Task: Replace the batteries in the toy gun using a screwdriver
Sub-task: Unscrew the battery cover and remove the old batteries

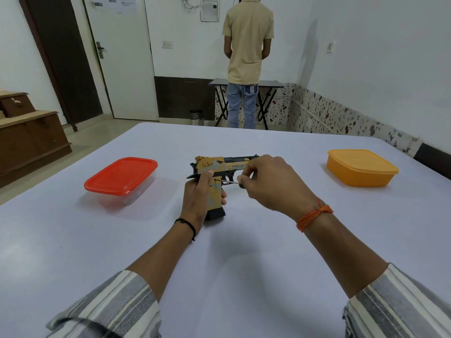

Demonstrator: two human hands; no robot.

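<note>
1. Nearest the camera are two striped sleeves [109, 311], pushed back on forearms that reach out over the pale table [244, 276] toward its middle.
2. The toy gun [220, 167] stands at the table's centre, butt down on the surface, grip roughly upright and barrel running left to right across the view.
3. The left hand [195, 201] is wrapped around the grip from the near-left side, fingers curled tight on it and thumb pressed near the top of the grip, steadying the toy.
4. The right hand [271, 184] is just to the right of the grip. Its fingers are pinched narrowly around the handle of a small screwdriver [233, 182].
5. The key relation: the screwdriver's thin shaft lies nearly level, pointing left from the right-hand fingers straight at the side of the grip. Its tip sits at or touching a dark spot there, probably a screw, though that is too small to be certain.
6. My reading is that the compartment screw is being worked, so the shaft must stay square to the grip face while the left hand resists the twist.
7. A red-lidded box [122, 179] sits well to the left, an orange box [361, 168] well to the right.
</note>
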